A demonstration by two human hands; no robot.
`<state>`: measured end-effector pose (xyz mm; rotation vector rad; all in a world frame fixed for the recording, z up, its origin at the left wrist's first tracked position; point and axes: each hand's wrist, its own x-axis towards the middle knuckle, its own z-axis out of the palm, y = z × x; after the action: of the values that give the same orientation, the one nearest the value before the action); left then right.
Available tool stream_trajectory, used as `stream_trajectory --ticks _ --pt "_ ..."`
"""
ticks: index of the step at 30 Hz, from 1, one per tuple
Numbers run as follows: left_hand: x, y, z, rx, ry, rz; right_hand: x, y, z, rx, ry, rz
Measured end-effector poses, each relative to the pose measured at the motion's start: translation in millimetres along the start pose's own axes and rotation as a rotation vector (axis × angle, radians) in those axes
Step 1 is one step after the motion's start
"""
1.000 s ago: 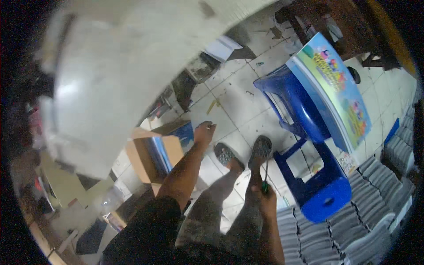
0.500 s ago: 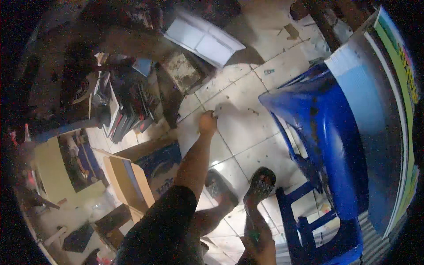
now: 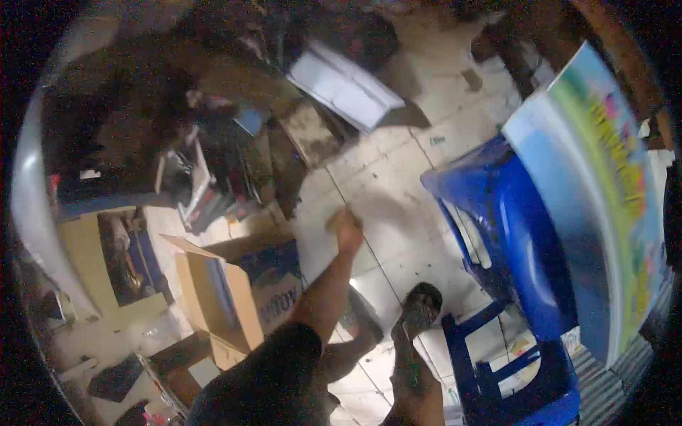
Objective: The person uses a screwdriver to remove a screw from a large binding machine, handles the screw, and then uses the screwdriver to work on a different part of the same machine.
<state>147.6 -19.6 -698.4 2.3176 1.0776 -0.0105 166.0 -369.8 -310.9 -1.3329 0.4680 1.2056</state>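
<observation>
My left arm, in a dark sleeve, reaches forward over the tiled floor [image 3: 408, 238]. At its end my left hand [image 3: 348, 228] is low over the tiles, blurred by motion, with its fingers curled in. A pale smear shows by the fingertips, but what they hold, if anything, is too blurred to name. My right hand cannot be made out. Below the left hand are my feet in dark sandals, the right foot [image 3: 423, 302] plainer than the left, which the arm partly covers. Small bits of litter are scattered on the tiles.
At right stands a blue plastic chair [image 3: 536, 241], with a large colourful printed board [image 3: 568, 177] against it. An open cardboard box [image 3: 245, 305] is at left, below a jumbled dark pile [image 3: 206, 177]. A white rectangular panel [image 3: 348, 89] lies farther ahead.
My left hand has come slightly back toward me and to the right, and is more blurred. The view has shifted, so more of the printed board's front shows.
</observation>
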Motion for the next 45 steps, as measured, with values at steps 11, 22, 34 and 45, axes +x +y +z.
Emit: stream_trajectory --ticks 11,22,34,45 --pt "-191 238 -253 -1.129 -0.200 -0.509 -36 31 13 -0.639 0.307 -0.142" --pt "-178 365 -499 -1.049 0.082 -0.136 -64 59 0 -1.004 0.172 -0.213" --pt "-90 387 -615 -0.218 0.768 0.548 -56 45 -17 -1.131 0.092 -0.198" --pt "-42 399 -618 0.280 1.048 0.511 -59 10 6 -1.233 0.113 -0.147"
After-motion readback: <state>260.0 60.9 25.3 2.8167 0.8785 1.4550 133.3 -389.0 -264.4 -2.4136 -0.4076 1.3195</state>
